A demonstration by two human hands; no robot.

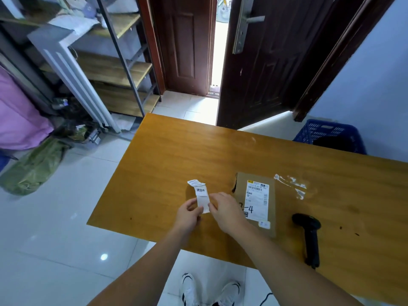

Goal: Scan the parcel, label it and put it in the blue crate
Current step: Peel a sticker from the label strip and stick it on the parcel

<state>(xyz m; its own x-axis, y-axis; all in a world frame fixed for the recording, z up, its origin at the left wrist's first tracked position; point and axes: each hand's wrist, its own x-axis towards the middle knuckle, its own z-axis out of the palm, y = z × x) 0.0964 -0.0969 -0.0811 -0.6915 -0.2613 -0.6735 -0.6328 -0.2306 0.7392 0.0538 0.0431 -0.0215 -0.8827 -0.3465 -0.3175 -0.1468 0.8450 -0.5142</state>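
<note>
A flat brown cardboard parcel [268, 196] with a white shipping label lies on the wooden table [176, 155]. Just left of it, my left hand [187, 215] and my right hand [225, 209] both pinch a white label strip [202, 196] with black characters, held a little above the tabletop. A black handheld scanner [309, 235] lies on the table right of the parcel, untouched. The blue crate [326, 133] stands on the floor beyond the table's far right edge.
White label scraps [291, 184] stick to the table behind the parcel. A dark door [260, 62] stands ajar past the table. Metal shelving [114, 69], a pink cloth and a green bag [33, 166] fill the left. My shoes show below the near table edge.
</note>
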